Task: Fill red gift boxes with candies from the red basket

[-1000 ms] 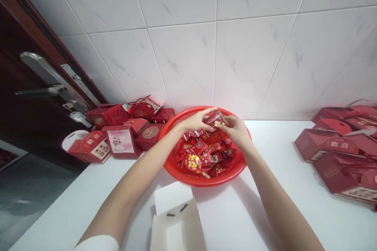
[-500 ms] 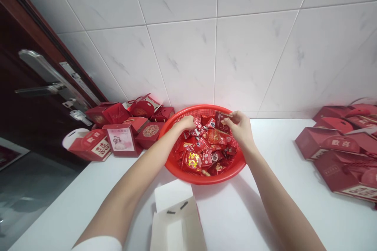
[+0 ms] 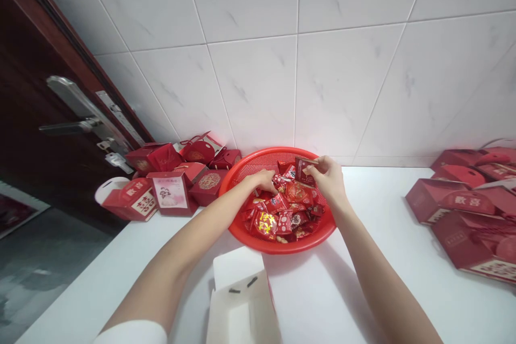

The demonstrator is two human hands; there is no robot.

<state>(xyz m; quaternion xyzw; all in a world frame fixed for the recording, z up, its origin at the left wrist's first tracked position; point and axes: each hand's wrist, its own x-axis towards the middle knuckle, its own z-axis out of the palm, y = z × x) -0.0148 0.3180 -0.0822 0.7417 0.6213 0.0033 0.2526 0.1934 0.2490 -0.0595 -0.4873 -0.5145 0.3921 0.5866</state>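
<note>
Two hands [image 3: 331, 178], one held packet [image 3: 300, 169]; one basket [image 3: 278, 248]

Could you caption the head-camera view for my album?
Left hand among red snack packets in a red perforated basket, right hand holding a maroon packet, an open box in front.

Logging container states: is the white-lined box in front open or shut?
Open: the white-lined box shows its inside from above, and its far flap is off the opening. Its near end is cut off.
</note>
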